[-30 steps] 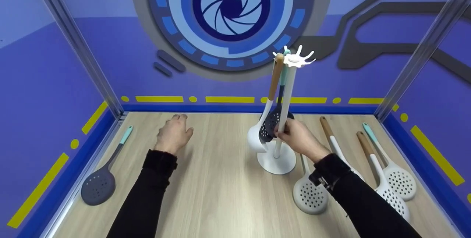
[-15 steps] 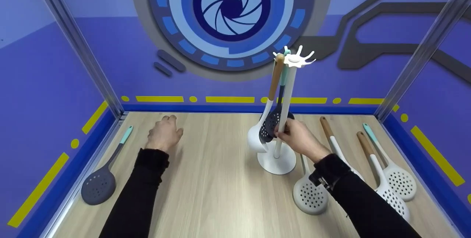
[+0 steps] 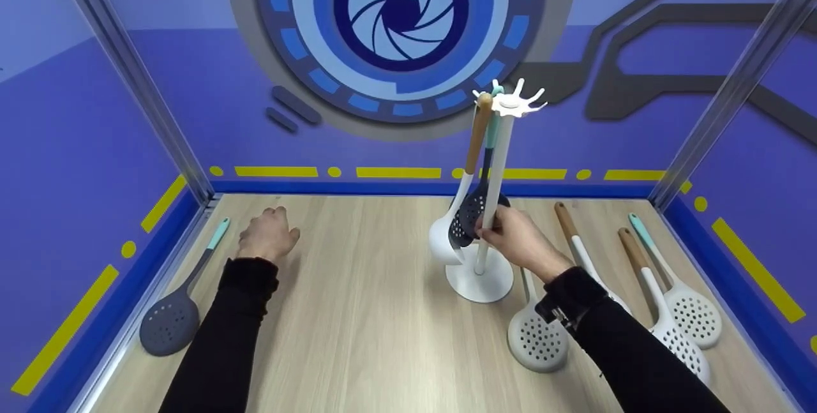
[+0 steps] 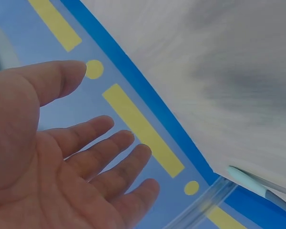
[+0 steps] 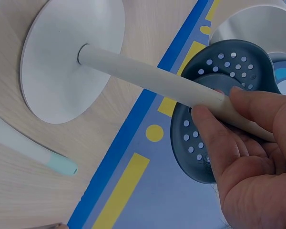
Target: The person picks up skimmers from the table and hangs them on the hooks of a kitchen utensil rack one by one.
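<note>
My right hand (image 3: 520,239) grips the pole of a white utensil stand (image 3: 502,164), which has a round base and a pronged top. From the prongs hang a white ladle (image 3: 443,239) with a wooden handle and dark perforated utensils (image 3: 473,209) with a mint handle. In the right wrist view the thumb and fingers close round the pole (image 5: 143,76), the dark perforated head just behind them. My left hand (image 3: 268,234) holds nothing above the left of the table; its fingers look relaxed and spread in the left wrist view. Nearest to it lies a dark skimmer (image 3: 171,322) with a mint handle.
On the right of the table (image 3: 383,336) lie a grey skimmer (image 3: 538,339), a white skimmer (image 3: 683,349) with a wooden handle, a pale skimmer (image 3: 694,317) with a mint handle, and another wooden-handled utensil (image 3: 565,218) partly under my right arm. Printed panels enclose three sides.
My left hand has moved left and slightly nearer to me, towards the dark skimmer. The right hand and the stand have stayed in place.
</note>
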`<action>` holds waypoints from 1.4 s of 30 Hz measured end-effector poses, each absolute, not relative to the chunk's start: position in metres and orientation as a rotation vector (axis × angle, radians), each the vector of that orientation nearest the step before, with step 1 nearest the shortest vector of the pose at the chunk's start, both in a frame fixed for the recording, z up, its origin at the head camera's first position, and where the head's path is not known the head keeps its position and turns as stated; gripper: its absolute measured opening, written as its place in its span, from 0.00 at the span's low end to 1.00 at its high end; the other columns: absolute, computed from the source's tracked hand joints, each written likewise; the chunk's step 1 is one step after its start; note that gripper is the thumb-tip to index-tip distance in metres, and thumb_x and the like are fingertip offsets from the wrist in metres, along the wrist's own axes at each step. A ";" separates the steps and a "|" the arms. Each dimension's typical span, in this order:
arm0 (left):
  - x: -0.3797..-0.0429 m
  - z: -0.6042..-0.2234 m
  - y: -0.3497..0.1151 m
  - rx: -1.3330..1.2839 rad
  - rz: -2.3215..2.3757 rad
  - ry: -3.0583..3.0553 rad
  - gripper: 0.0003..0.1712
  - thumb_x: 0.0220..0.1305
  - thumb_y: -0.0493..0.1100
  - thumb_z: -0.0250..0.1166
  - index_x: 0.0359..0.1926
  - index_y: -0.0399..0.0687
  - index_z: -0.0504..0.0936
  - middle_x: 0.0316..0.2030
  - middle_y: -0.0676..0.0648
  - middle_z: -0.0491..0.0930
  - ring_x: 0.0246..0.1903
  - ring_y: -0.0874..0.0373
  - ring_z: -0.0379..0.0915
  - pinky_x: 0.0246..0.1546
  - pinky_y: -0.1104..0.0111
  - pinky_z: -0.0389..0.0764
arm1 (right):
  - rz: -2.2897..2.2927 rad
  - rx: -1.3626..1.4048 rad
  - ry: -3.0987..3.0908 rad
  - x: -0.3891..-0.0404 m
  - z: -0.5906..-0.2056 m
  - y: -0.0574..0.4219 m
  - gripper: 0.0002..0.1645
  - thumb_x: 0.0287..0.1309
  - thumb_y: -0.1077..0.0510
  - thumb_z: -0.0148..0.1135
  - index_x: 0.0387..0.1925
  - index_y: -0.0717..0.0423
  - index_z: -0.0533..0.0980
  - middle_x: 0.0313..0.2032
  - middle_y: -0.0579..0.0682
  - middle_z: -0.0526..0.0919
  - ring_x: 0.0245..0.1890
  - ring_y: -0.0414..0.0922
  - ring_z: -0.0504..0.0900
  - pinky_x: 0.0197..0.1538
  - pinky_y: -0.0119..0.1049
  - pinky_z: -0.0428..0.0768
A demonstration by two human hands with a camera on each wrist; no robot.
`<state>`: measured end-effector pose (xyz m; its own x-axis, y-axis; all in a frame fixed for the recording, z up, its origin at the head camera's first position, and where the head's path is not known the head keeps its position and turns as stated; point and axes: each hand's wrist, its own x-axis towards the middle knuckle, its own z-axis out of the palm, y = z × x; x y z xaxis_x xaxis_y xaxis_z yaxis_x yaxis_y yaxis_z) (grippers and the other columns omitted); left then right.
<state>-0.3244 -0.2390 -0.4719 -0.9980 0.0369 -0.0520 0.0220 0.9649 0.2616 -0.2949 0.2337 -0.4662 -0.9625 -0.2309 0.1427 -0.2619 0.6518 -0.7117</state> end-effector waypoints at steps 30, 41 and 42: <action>-0.322 -0.485 -0.298 -0.109 0.449 2.991 0.31 0.84 0.40 0.60 0.67 0.08 0.73 0.61 0.11 0.80 0.62 0.14 0.83 0.66 0.29 0.88 | 1.191 0.429 -2.827 -0.295 -0.465 0.235 0.04 0.77 0.68 0.71 0.48 0.66 0.87 0.43 0.63 0.95 0.45 0.51 0.92 0.51 0.49 0.91; -0.319 -0.492 -0.312 -0.206 0.423 2.914 0.31 0.85 0.42 0.59 0.67 0.10 0.74 0.64 0.10 0.79 0.66 0.08 0.76 0.66 0.23 0.84 | 1.206 0.411 -2.844 -0.295 -0.466 0.235 0.04 0.78 0.68 0.70 0.49 0.66 0.86 0.46 0.64 0.96 0.48 0.54 0.95 0.54 0.49 0.92; -0.319 -0.493 -0.314 -0.213 0.423 2.905 0.32 0.86 0.43 0.59 0.68 0.10 0.74 0.65 0.10 0.79 0.67 0.07 0.75 0.67 0.22 0.83 | 1.206 0.415 -2.845 -0.295 -0.466 0.236 0.04 0.78 0.68 0.70 0.49 0.66 0.85 0.46 0.64 0.96 0.49 0.54 0.95 0.54 0.49 0.93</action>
